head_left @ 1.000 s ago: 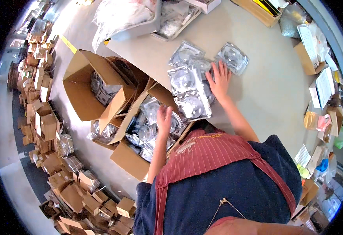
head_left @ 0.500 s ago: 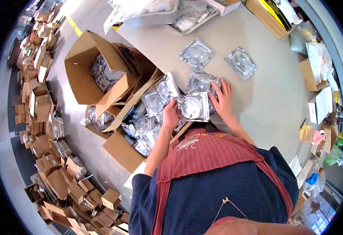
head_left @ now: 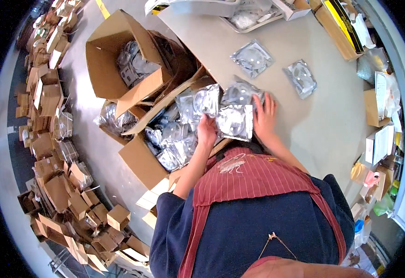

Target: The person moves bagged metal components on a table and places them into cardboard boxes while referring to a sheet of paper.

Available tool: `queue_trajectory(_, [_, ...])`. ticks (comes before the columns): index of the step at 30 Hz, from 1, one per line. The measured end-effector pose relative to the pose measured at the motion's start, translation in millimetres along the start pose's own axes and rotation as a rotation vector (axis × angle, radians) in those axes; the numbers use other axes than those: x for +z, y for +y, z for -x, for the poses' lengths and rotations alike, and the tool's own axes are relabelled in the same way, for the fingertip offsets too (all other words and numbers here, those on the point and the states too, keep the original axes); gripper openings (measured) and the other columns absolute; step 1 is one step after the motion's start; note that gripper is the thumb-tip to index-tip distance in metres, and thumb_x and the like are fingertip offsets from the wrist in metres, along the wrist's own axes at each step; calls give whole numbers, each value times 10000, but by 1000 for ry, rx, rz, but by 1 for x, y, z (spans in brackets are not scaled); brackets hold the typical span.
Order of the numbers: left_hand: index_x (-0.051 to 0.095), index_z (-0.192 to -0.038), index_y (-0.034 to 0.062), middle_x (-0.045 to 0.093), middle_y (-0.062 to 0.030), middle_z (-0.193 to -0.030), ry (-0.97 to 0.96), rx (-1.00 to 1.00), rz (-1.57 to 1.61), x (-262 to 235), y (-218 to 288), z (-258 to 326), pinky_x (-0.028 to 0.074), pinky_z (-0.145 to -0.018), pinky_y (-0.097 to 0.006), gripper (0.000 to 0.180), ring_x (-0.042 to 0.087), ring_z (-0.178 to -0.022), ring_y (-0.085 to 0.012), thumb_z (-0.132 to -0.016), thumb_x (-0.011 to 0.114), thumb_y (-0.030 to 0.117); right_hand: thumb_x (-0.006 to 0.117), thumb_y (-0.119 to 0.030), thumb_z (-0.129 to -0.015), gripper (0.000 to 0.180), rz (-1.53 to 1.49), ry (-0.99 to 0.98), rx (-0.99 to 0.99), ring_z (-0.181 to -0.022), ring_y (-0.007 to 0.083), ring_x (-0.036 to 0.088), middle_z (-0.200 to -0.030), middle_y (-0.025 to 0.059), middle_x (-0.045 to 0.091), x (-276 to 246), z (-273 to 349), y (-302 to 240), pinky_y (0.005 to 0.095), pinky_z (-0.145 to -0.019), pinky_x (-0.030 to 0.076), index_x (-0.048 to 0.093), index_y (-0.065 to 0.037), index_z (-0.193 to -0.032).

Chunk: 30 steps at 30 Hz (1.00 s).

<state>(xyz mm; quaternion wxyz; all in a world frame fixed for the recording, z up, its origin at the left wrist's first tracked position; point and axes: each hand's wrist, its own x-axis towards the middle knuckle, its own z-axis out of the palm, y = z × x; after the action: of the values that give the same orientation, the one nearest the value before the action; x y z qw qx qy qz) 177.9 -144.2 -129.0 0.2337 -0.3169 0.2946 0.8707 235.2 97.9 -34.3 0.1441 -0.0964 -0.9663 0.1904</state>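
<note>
My left hand (head_left: 206,133) is closed at the near edge of a silver bag (head_left: 206,98) with a round item inside, above an open carton (head_left: 142,164) of similar bags (head_left: 172,134). Its fingertips are partly hidden. On the table's near-left edge, my right hand (head_left: 265,116) lies with fingers spread. Its fingertips touch a silver bag (head_left: 240,91), and its thumb side is beside another shiny bag (head_left: 235,122) nearer to me. Two more flat bags, one at the middle (head_left: 252,57) and one further right (head_left: 300,78), lie apart on the table.
A taller open carton (head_left: 101,60) with bags inside stands left of the table. A tray (head_left: 246,28) of clear bags and a yellow-black box (head_left: 339,28) sit at the far side. Boxes (head_left: 378,143) line the right edge; many cartons (head_left: 68,194) are heaped at left.
The view has shifted, moving the scene slightly right. My left hand has drawn away from the nearest shiny bag to the bag over the carton. My right hand stays by the bags on the table.
</note>
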Motion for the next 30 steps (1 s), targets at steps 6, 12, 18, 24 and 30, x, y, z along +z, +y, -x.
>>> queue_trajectory(6, [610, -1200, 127, 662, -47, -1092, 205, 276, 45, -72, 28, 40, 481, -818, -365, 350, 606, -965, -194, -994, 527, 397, 612, -180, -888, 418, -573, -562, -91, -1323, 383, 419, -1500, 219, 377, 50, -25, -99, 493, -1125, 325, 559, -61, -1285])
queue_trajectory(12, [616, -1160, 33, 655, -83, -1085, 661, 581, -373, -167, 82, 82, 492, -836, -356, 294, 607, -983, -203, -981, 572, 261, 631, -156, -858, 163, -473, -288, -761, -1299, 361, 487, -1408, 171, 519, 84, -25, -100, 615, -1113, 294, 672, -71, -990])
queue_trajectory(18, [272, -1517, 61, 210, -287, -1552, 918, 759, -1762, -144, 64, 96, 313, -1076, -585, 876, 227, -1420, -472, -878, 688, 493, 699, -377, -843, 618, -29, 86, -202, -1337, 451, 400, -1477, 246, 407, 47, -136, 20, 627, -1113, 255, 518, -61, -1343])
queue_trajectory(24, [-184, -1555, 221, -283, -391, -1501, 688, 153, -1757, -56, 50, 72, 225, -984, -813, 1453, -143, -1421, -592, -618, 844, 641, 764, -592, -721, 1006, 196, -116, 78, -1373, 491, 312, -1495, 277, 357, 31, -170, 40, 582, -1116, 272, 354, -55, -1465])
queue_trajectory(30, [-240, -1533, 216, -350, -383, -1471, 669, 54, -1754, -33, 65, 66, 259, -933, -834, 1538, -178, -1410, -591, -563, 878, 634, 638, -340, -820, 598, 113, -321, -117, -1057, 379, 635, -1252, 190, 610, -5, -148, 7, 481, -866, 536, 524, -118, -1363])
